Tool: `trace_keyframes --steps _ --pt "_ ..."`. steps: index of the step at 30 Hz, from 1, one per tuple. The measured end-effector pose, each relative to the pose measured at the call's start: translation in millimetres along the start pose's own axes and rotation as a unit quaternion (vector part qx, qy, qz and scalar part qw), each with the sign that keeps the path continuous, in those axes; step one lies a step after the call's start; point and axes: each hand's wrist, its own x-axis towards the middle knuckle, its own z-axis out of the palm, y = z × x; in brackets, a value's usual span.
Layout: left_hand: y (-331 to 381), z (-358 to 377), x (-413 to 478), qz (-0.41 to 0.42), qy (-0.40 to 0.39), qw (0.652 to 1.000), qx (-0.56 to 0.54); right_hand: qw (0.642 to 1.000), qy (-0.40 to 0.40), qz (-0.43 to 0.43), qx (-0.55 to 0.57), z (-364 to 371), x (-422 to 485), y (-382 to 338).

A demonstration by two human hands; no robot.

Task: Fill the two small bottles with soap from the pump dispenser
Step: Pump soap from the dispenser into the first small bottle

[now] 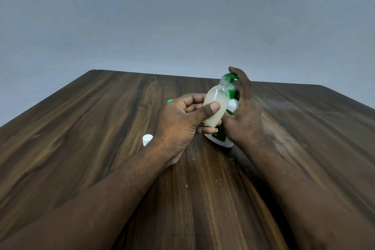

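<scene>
My left hand (182, 119) grips a small translucent bottle (216, 100), uncapped and mostly full of pale soap, tilted with its open neck right under the green spout. The pump dispenser (222, 138) is white with a green label and a green pump head (230, 76); it stands on the wooden table (101, 128). My right hand (241, 111) wraps round the dispenser's right side, with a finger on top of the pump head. A white cap (147, 139) lies on the table left of my left wrist. A green object (170, 101) peeks out behind my left hand, mostly hidden.
The dark wooden table reaches to a far edge against a plain grey wall (182, 16). A few small specks dot the table near my forearms.
</scene>
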Motion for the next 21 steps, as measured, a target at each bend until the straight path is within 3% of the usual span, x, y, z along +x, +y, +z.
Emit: trace_keyframes --steps 21 --pt "-2.2 0.5 -0.5 -0.003 0.006 1.000 0.013 1.000 0.015 0.000 0.011 1.0 -0.2 2.9"
